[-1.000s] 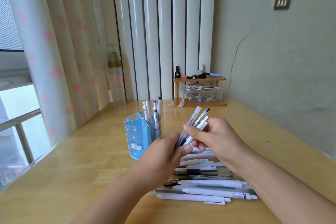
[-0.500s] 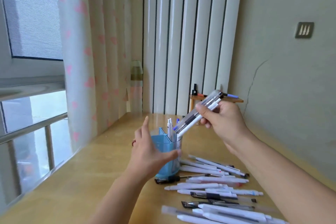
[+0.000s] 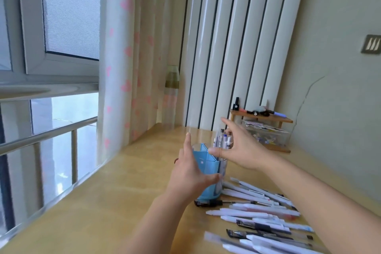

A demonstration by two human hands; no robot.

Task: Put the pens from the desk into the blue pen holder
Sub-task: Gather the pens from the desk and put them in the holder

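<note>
The blue pen holder (image 3: 206,163) stands on the wooden desk (image 3: 103,212). My left hand (image 3: 189,175) clasps it from the left, thumb across its front and index finger pointing up. Several pens (image 3: 221,140) stand upright in the holder's clear rear part. My right hand (image 3: 245,150) hovers just right of those pens, fingers spread and holding nothing. Several white and dark pens (image 3: 257,214) lie in a loose row on the desk to the right of the holder, under my right forearm.
A small wooden shelf (image 3: 261,117) with small items on top and a clear plastic box (image 3: 268,136) under it stands at the desk's far right by the wall. A pink-heart curtain (image 3: 127,68) hangs along the desk's left edge beside the window.
My right hand has let go of the bundle of pens, which now stand in the holder, and its fingers have spread. My left hand has closed onto the holder. The camera has tilted up.
</note>
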